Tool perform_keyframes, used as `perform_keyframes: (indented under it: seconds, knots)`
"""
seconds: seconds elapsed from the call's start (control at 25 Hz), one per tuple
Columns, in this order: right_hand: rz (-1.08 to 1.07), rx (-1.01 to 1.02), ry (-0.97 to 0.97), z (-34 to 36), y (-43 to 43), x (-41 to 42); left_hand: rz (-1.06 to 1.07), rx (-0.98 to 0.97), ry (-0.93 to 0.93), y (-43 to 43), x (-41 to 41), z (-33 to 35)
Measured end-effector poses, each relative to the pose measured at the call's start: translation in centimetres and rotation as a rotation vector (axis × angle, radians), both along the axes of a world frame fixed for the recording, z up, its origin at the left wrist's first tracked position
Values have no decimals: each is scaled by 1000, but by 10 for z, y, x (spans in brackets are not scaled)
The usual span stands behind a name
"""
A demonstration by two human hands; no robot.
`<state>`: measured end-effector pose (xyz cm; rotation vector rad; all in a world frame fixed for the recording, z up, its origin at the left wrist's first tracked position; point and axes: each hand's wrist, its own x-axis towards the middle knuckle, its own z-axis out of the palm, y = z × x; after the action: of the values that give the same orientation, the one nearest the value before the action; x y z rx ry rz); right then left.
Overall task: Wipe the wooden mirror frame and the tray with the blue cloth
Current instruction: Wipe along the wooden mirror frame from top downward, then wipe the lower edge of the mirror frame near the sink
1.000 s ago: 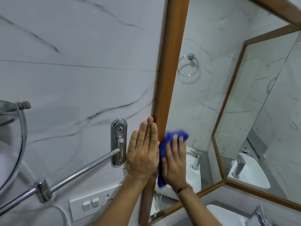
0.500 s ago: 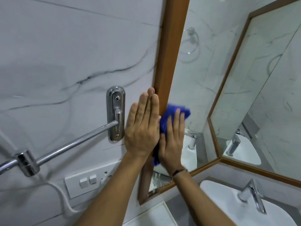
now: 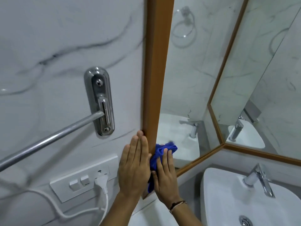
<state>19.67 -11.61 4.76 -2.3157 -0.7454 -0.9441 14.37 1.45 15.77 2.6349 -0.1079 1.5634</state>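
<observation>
The wooden mirror frame (image 3: 156,66) runs up the middle of the view, with its lower rail (image 3: 260,154) going off to the right. My right hand (image 3: 164,176) presses the blue cloth (image 3: 158,154) flat against the frame's lower left upright, near the bottom corner. Flat on the marble wall lies my left hand (image 3: 134,167), fingers straight and together, touching the frame's outer edge. A white tray corner (image 3: 146,216) shows below my arms, mostly hidden.
A chrome towel bar (image 3: 48,141) on its wall bracket (image 3: 99,101) juts out at the left. A white switch plate (image 3: 81,176) with a plug and cord (image 3: 101,180) sits below it. A white basin (image 3: 228,201) with a chrome tap (image 3: 259,178) is at the lower right.
Both hands have slid down the frame's left upright toward its bottom corner, the cloth moving with the right hand. The view has tilted down, bringing the basin and switch plate in.
</observation>
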Motion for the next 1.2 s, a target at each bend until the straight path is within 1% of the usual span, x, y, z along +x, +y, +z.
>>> perform_keyframes:
  seconds: [0.08,0.16,0.32,0.36,0.4,0.44,0.48,0.52,0.56,0.6,0.64,0.68,0.72,0.76,0.84,0.92,1.0,1.04,1.12,1.2]
  knots:
    - [1,-25,49,-32,-3,-8,-1,-27,33,-1,-3,-25]
    - [-37,-57,44,-64,-7,-10,3,-15,59,-6,-3,-56]
    - [-69,-94,171,-122,-3,-27,-8,-47,169,-6,-14,-104]
    - [-54,-69,194,-138,-3,-33,-24,-40,182,-5,-17,-116]
    - [-30,24,243,-149,-2,-35,-36,-27,192,-3,-19,-128]
    - [-7,154,369,-153,2,-34,-42,-13,192,-2,-20,-137]
    - [30,404,525,-148,12,-32,-47,-5,187,0,-20,-144]
    - [31,693,607,-139,21,-24,-51,-11,181,1,-18,-151]
    - [-13,965,595,-125,24,-8,-53,-37,174,1,-16,-157]
    - [-126,1147,525,-106,20,13,-54,-72,168,0,-16,-160]
    - [-284,1240,506,-85,11,40,-59,-89,165,-2,-17,-161]
    - [-391,1306,506,-67,-3,66,-63,-92,168,-3,-16,-161]
    - [-451,1362,514,-55,-16,86,-59,-91,172,-3,-15,-161]
    - [-481,1449,551,-45,-21,94,-56,-84,170,-3,-15,-161]
    - [-436,1552,637,-46,-1,73,-61,-96,163,-4,-12,-160]
    - [-270,1579,644,-57,46,22,-68,-139,168,-2,-11,-159]
    - [-192,1521,619,-56,73,-7,-114,-99,185,4,-13,-165]
    - [-229,1469,621,-52,67,2,-126,-78,190,9,-15,-167]
    - [-421,1424,677,-45,30,41,-119,-105,199,16,-18,-168]
    - [-409,1562,730,-37,-6,73,-97,-96,178,15,-18,-164]
